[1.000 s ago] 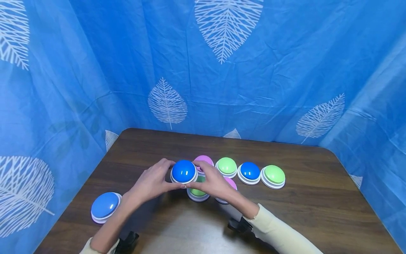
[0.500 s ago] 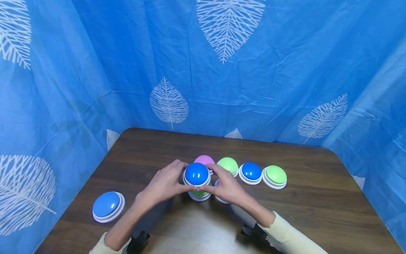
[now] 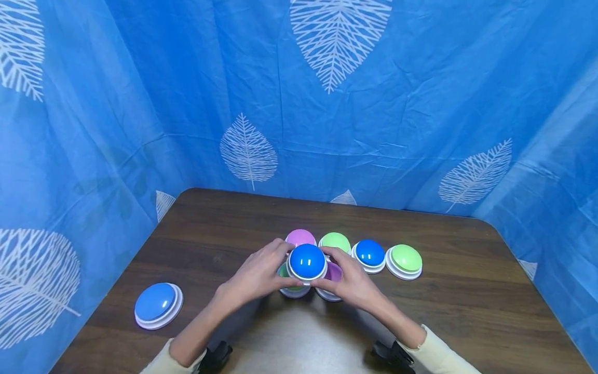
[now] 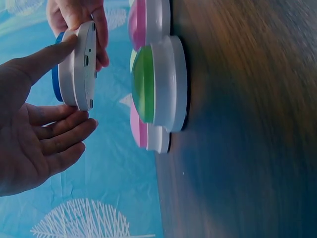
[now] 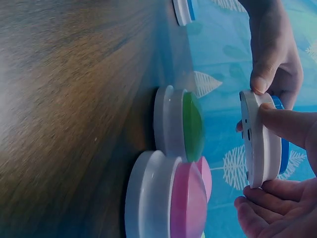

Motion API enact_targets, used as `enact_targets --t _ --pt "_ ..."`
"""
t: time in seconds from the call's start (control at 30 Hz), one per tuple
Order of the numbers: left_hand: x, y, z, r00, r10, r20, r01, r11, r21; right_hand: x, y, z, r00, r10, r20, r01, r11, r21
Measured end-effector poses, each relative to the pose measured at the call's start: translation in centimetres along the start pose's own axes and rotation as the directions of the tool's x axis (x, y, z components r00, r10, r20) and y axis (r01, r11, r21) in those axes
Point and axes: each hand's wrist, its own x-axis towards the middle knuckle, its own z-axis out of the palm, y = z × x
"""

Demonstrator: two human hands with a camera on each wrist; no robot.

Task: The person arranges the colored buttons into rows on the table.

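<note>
Between them, my left hand (image 3: 259,272) and right hand (image 3: 348,278) grip a blue push button (image 3: 307,261) by its white base, thumbs at the near side. Both wrist views show it held in the air, its underside apart from the buttons below. Under it stand a green button (image 4: 143,84) and a pink-purple button (image 5: 188,203) side by side, partly covered in the head view. Just behind are a pink button (image 3: 300,237) and a light green button (image 3: 335,240).
Right of the cluster stand another blue button (image 3: 370,253) and a second light green button (image 3: 405,258). A separate blue button (image 3: 156,304) lies at the table's left. The wooden table (image 3: 467,291) ends at a blue leaf-patterned curtain (image 3: 374,130).
Both hands have carried the held blue button to the right and slightly nearer, from over the green button's left to above the gap between the green and pink-purple ones.
</note>
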Motion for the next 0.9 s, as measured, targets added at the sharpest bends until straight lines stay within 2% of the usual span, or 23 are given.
enact_targets --t 0.33,0.57,0.9 --pt "0.8 1.1 1.5 0.998 0.059 0.032 -0.059 0.998 -0.015 -1.9 1.1 -1.4 1.000 0.019 -0.019 -0.020 0.998 -0.058" --pt "1.2 1.9 2.7 0.995 0.091 0.048 -0.091 0.996 -0.010 -3.2 2.3 -1.5 0.999 0.022 -0.034 -0.024 0.999 -0.042" --pt "1.7 2.7 4.1 0.990 0.122 0.068 -0.122 0.992 -0.015 -4.8 3.0 -2.0 0.995 0.093 -0.045 -0.097 0.992 -0.085"
